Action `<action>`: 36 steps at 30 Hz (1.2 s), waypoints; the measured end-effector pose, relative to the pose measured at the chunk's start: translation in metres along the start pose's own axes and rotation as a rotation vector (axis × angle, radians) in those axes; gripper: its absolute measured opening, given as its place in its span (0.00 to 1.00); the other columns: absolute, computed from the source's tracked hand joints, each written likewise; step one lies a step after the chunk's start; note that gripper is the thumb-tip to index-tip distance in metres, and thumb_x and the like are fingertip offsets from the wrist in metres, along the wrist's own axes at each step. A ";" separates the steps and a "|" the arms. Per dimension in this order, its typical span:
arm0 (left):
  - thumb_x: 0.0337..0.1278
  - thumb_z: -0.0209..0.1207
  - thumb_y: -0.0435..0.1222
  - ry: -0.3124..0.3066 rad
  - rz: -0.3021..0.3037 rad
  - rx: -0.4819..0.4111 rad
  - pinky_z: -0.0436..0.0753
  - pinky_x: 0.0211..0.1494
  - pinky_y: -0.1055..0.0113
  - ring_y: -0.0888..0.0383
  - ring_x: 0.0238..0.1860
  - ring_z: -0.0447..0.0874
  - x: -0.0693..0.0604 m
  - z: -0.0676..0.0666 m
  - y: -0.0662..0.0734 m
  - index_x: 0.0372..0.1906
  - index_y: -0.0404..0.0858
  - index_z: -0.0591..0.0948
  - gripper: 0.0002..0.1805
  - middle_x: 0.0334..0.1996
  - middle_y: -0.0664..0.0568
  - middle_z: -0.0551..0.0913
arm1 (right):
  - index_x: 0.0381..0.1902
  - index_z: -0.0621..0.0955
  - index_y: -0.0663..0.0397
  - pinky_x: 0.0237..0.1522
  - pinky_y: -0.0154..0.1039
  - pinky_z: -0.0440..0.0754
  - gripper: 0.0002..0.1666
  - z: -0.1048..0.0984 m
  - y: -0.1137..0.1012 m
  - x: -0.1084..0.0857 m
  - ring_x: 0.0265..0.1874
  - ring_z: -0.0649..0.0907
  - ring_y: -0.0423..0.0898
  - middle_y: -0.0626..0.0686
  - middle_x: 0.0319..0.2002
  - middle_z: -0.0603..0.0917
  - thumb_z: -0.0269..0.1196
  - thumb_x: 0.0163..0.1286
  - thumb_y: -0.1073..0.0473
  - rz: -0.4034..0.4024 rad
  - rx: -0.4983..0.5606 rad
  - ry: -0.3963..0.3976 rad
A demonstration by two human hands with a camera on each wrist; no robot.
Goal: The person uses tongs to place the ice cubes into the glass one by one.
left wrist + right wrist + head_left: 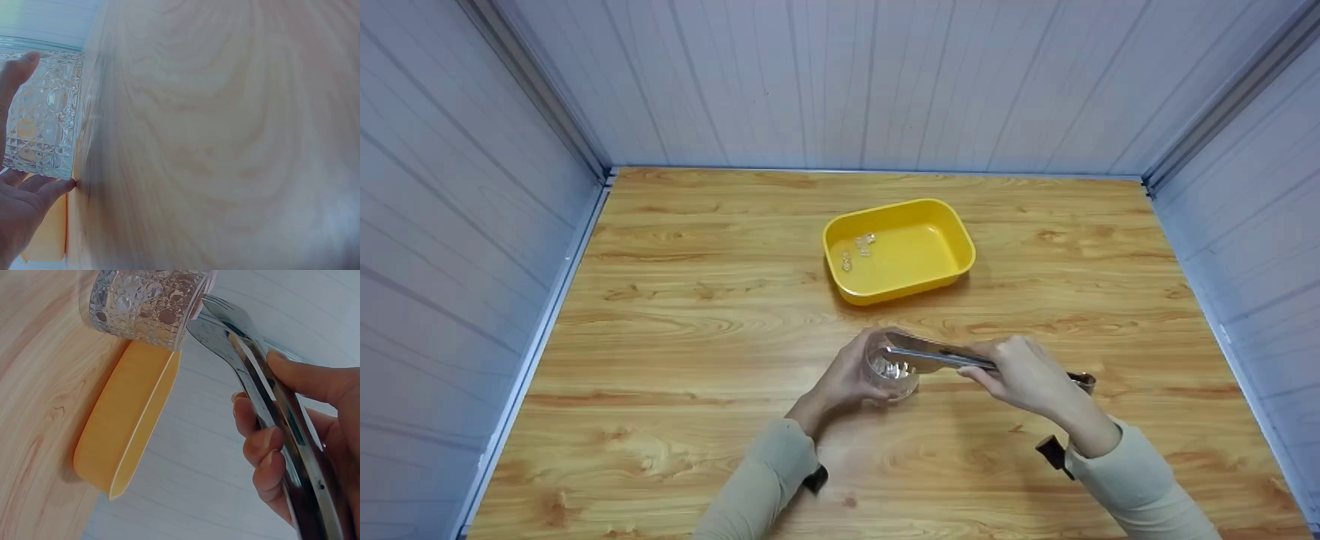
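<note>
My left hand [847,375] grips a clear cut-patterned glass [904,386] on the table, thumb on one side and fingers on the other, as its view shows [45,112]. My right hand [1027,375] holds metal tongs [292,413] around their arms. The tips, one of them with prongs, are at the rim of the glass and stand apart in the right wrist view. Whether anything lies between them I cannot tell. Beyond the glass is a yellow basin [964,259] with several small clear pieces [864,244] at its left end.
The wood-grain table [675,337] is bounded by pale panels at the back [840,90] and on both sides. The basin stands just behind the glass, and the tongs' rear end [1084,381] sticks out past my right wrist.
</note>
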State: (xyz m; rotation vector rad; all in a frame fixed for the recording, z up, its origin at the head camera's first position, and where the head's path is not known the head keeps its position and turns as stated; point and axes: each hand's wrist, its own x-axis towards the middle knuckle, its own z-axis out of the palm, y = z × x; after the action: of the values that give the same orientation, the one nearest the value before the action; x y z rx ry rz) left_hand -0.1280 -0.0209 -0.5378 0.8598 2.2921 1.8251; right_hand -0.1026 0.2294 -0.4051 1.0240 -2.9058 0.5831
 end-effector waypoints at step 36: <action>0.18 0.73 0.26 -0.002 -0.067 0.002 0.64 0.61 0.64 0.52 0.55 0.68 0.000 -0.005 0.024 0.58 0.32 0.62 0.49 0.52 0.44 0.71 | 0.42 0.81 0.56 0.14 0.30 0.70 0.20 -0.015 0.012 0.028 0.14 0.72 0.35 0.49 0.25 0.82 0.62 0.56 0.49 0.098 0.093 0.105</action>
State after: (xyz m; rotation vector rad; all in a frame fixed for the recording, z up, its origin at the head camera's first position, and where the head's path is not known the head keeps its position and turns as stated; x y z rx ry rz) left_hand -0.1211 -0.0227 -0.5144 0.7744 2.2931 1.7936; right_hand -0.1335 0.2264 -0.3913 0.8356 -2.8734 0.7589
